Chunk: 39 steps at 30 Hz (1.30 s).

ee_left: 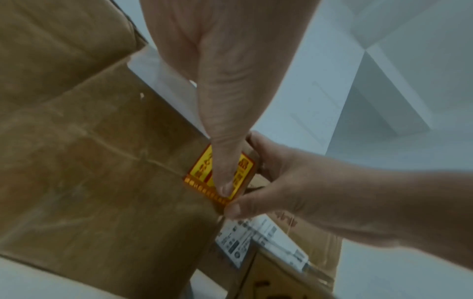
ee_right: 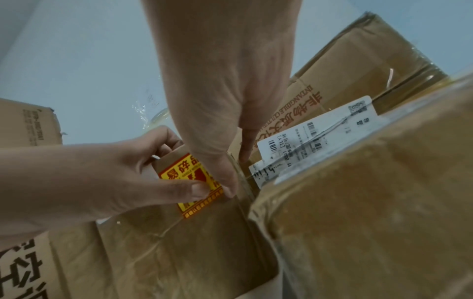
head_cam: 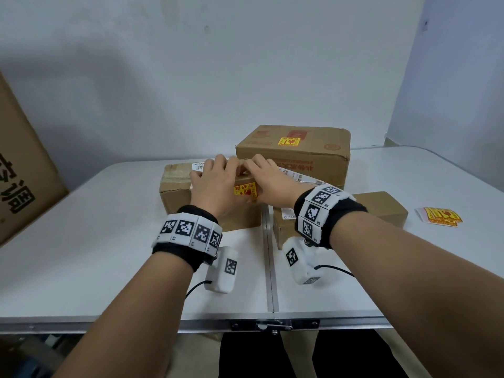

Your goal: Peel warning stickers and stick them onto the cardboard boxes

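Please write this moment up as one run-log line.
step: sticking | both thumbs press yellow warning sticker onto front cardboard box | left hand, right hand | spare stickers on table

Yellow sticker (head_cam: 244, 190) flat on box (head_cam: 177, 196) front.

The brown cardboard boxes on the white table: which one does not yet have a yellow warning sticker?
The low brown cardboard box at the right, behind the right wrist, shows none; the tall rear box and the left box under both hands each carry one.

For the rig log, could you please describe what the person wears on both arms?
Both forearms are bare. Each wrist carries a black wristband under a ring of white square tiles printed with black fiducial markers. A white camera pod, also marked, hangs under each wrist, trailing a thin black cable.
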### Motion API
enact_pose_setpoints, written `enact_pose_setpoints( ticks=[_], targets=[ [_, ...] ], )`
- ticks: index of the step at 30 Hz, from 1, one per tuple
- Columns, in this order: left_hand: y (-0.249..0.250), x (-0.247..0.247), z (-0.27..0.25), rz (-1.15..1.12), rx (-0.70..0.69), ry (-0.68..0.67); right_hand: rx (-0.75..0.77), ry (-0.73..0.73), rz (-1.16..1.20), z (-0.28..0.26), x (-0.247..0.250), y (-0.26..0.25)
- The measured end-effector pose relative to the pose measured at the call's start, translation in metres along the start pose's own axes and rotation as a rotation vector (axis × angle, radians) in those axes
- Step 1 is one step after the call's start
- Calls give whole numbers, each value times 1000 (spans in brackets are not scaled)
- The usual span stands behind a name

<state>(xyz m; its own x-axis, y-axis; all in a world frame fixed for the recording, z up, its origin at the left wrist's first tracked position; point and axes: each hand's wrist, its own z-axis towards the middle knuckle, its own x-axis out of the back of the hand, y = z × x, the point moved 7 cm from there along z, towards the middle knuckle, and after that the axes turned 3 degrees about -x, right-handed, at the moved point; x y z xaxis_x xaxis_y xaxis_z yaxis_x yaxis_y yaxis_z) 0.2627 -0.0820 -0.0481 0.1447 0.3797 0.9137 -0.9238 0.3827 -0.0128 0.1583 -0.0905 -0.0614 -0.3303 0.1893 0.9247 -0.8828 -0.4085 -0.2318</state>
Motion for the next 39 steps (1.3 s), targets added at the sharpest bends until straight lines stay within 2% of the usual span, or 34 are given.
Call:
enact_pose_setpoints(
  ticks=[4, 9, 15, 24, 34, 39],
  targets=[
    [2, -2, 1, 89, -11, 31, -19, -7, 31, 0, -1, 1],
    [4, -3, -1, 122, -67, -14, -12, -11, 34, -2, -1, 0],
    [-4, 0, 1, 4, -110, -94, -8, -17, 65, -1, -2, 3],
    [-21, 6, -6, -318, -175, -35, -5, -40, 157, -1, 10, 5],
    [-18, 9, -4, -332, -235, -40, -12, -184, 145, -6, 24, 10],
    [-12, 10, 1, -363, -202, -68, -100, -74, 261, -1, 36, 20]
  ],
)
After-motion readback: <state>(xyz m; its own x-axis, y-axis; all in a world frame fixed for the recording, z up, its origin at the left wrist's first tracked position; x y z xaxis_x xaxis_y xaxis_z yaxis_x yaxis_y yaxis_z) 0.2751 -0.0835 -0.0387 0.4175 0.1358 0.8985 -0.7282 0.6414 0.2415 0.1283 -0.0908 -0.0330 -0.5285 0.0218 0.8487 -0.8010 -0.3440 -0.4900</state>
